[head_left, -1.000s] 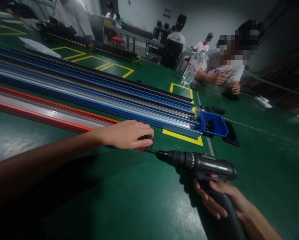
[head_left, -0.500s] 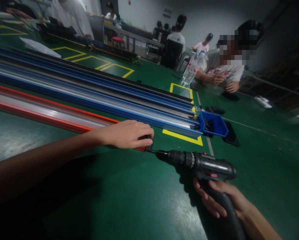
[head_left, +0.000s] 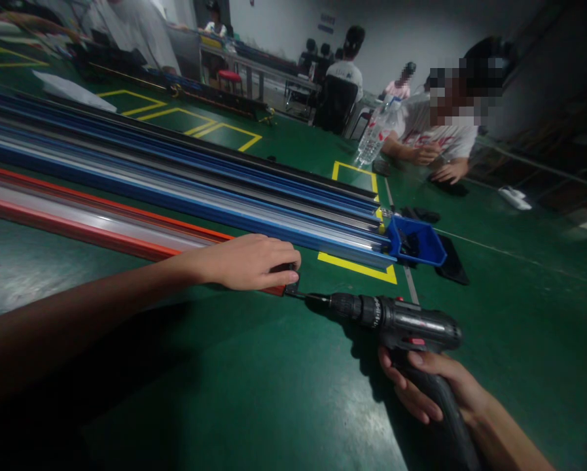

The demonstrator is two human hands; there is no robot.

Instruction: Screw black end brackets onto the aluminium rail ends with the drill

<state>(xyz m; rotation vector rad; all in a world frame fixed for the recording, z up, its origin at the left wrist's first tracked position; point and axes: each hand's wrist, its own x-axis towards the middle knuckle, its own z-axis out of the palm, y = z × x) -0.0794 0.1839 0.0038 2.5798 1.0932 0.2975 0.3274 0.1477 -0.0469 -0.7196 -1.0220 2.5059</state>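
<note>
a person's left hand [head_left: 256, 261] presses down on the near end of a red rail [head_left: 106, 222] on a green table [head_left: 273, 386], its grip clasped about the black end piece [head_left: 292, 286], with the thumb along the near side. the right hand [head_left: 464, 389] has its grip wrapped around the handle of a black cordless drill [head_left: 415, 324], held level and pointing left. the slim bit [head_left: 317, 298] runs to the end piece, though the exact point of contact is too small to make out. the red rail stretches off to the left edge of the view, nearest the person, with a row of blue and black rails [head_left: 244, 206] lying alongside it, just beyond. at the right-hand end of that row sits a blue bin [head_left: 429, 250] with dark parts inside, near a flat black object [head_left: 455, 261]. across the table, a co-worker in a white shirt [head_left: 457, 140] rests one hand near the surface, beside clear plastic bottles [head_left: 375, 134]. yellow tape [head_left: 362, 267] marks rectangles on the green top.
</note>
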